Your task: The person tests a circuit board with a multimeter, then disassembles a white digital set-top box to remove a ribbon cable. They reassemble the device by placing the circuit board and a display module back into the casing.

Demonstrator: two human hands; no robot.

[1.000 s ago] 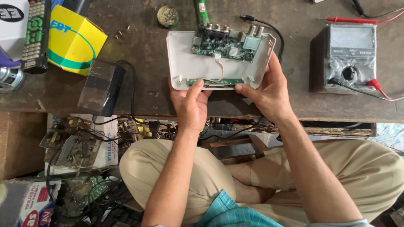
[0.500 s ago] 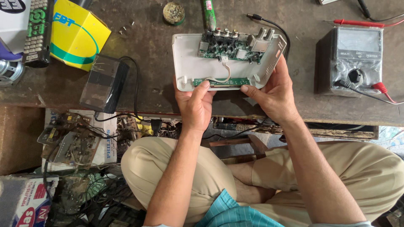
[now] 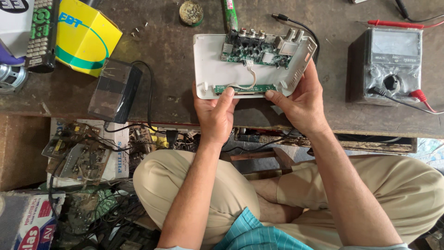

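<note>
At the far left of the brown surface (image 3: 175, 51) lies a black remote (image 3: 40, 34), and next to it a yellow box (image 3: 85, 37). A little further right sits a black block (image 3: 114, 90) with a wire. Below the surface, old boards and wires (image 3: 83, 153) lie in a heap.

Near the middle, the left hand (image 3: 213, 111) holds the near edge of a white case (image 3: 217, 69). Its fingers are closed on the case, with the thumb (image 3: 226, 95) pressed on a thin green strip (image 3: 245, 88). The case rests on the surface, open side up. A green board (image 3: 254, 46) sits in its far part. A round tin (image 3: 191, 12) lies just past the case.

The right hand (image 3: 298, 99) grips the right end of the case, fingers wrapped round the side, thumb by the strip.

Further right stands a grey meter (image 3: 386, 65) with a red lead (image 3: 393, 23) behind it.
</note>
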